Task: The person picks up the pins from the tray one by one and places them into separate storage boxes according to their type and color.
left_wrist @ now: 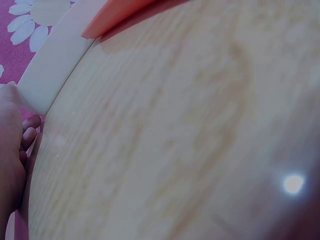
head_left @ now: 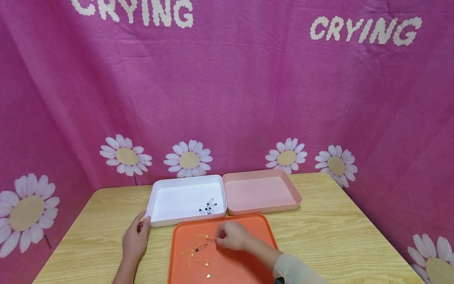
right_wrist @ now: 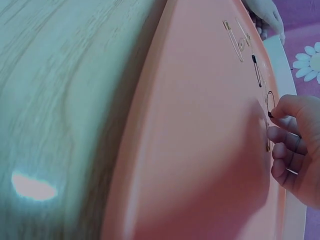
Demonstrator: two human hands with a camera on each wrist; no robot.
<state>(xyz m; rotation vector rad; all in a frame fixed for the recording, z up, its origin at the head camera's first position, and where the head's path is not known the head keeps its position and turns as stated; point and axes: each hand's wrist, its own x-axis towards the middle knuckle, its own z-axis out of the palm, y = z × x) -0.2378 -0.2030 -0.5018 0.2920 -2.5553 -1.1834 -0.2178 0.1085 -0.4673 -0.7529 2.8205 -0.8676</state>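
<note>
My right hand pinches a black safety pin by its end between thumb and forefinger, over the orange tray. Around it on that tray lie several gold safety pins, some overlapping, and another black safety pin. At the near left corner of the white tray, my left hand grips the wall, thumb on the front and fingers along the side. Several black safety pins lie inside the white tray, toward its right end.
A pink tray stands right beside the white one at the back of the wooden table. Behind the table hangs a magenta cloth with daisies and lettering. The orange tray sits in front of both other trays.
</note>
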